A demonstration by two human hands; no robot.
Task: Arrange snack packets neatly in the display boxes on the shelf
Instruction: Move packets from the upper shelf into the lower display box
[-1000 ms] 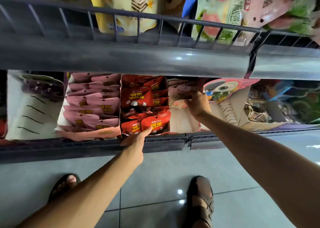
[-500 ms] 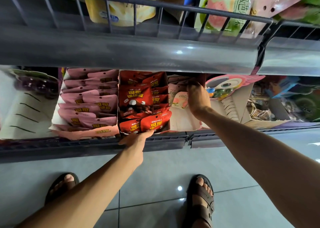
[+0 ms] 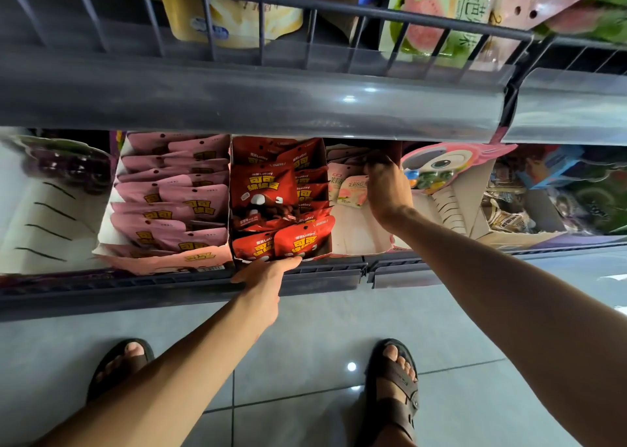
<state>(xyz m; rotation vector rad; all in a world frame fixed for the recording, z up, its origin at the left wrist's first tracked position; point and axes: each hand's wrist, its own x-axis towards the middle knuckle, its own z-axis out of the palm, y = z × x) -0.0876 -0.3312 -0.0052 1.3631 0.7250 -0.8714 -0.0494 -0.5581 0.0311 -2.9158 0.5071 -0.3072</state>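
Three display boxes stand side by side on the lower shelf. The left box holds pink packets (image 3: 176, 205). Red packets (image 3: 271, 195) fill the middle box. In the third box (image 3: 356, 236) sit several pale peach packets (image 3: 349, 188) at the back, and its white front part is bare. My left hand (image 3: 264, 277) rests at the front edge of the red box, fingers flat against its lip. Deep in the third box, my right hand (image 3: 386, 188) has its fingers curled on the peach packets.
The grey upper shelf (image 3: 271, 100) with a wire rail overhangs the boxes and holds large yellow and green bags. A pink owl-shaped display (image 3: 448, 168) stands right of the third box. A white box (image 3: 44, 209) stands at far left. My sandalled feet are on grey tiles.
My right hand has pushed further back into the third box, onto the peach packets. The left hand has stayed at the red box's front. The view has tilted slightly.
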